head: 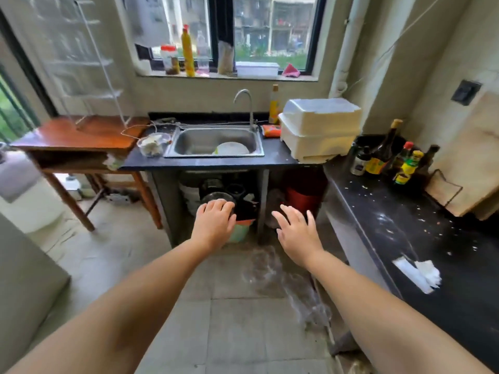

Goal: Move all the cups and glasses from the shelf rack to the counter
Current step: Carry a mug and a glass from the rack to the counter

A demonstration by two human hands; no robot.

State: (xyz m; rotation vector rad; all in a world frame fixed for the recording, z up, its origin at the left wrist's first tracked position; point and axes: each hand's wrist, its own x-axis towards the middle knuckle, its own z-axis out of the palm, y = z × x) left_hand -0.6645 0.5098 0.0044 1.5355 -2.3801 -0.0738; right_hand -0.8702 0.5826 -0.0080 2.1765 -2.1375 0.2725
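Observation:
A white wire shelf rack [89,63] stands on a wooden table [81,136] at the far left; it is blurred and I cannot make out cups or glasses on it. The black counter [205,163] with a steel sink [189,141] runs ahead of me, and a second black counter [405,225] runs along the right. My left hand [214,225] and my right hand [297,233] are stretched forward at waist height in front of the sink cabinet. Both hold nothing. The right hand's fingers are spread, the left hand's lie loosely forward.
A white plate [232,148] lies in the sink. White foam boxes [318,128] are stacked right of it, then several sauce bottles [383,155]. A clear plastic container [152,144] sits left of the sink. Crumpled tissue [417,271] lies on the right counter; a clear plastic bag [270,265] is on the floor.

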